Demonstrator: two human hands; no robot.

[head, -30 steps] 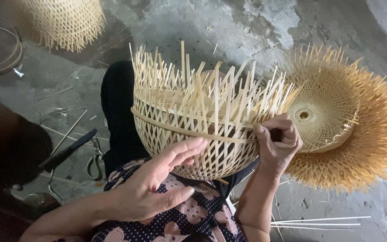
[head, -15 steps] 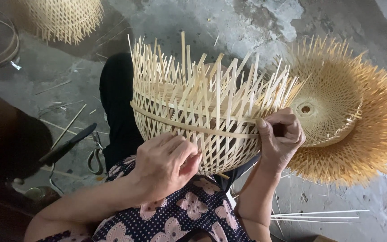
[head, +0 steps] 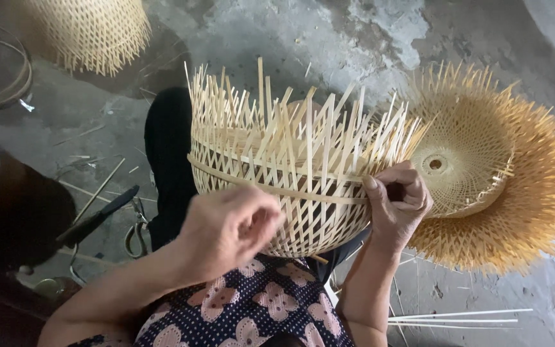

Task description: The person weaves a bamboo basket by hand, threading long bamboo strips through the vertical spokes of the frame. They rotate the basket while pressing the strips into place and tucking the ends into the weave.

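Note:
A half-woven bamboo basket [head: 290,160] rests on my lap, its loose strip ends sticking up and outward. A thin bamboo band [head: 271,186] runs around its side. My right hand [head: 398,204] grips the basket's right side, thumb pressed on the band and weave. My left hand [head: 226,228] hovers just in front of the basket's lower left side, blurred, fingers curled; whether it pinches a strip I cannot tell.
A stack of finished bamboo weavings with frayed edges [head: 502,173] lies on the concrete floor at right. Another woven basket [head: 91,32] sits top left. A dark knife [head: 94,218], scissors [head: 135,231] and loose strips [head: 457,318] lie on the floor.
My left hand went from lying flat with spread fingers on the basket's lower side to a curled shape pulled slightly back. The right hand kept its grip.

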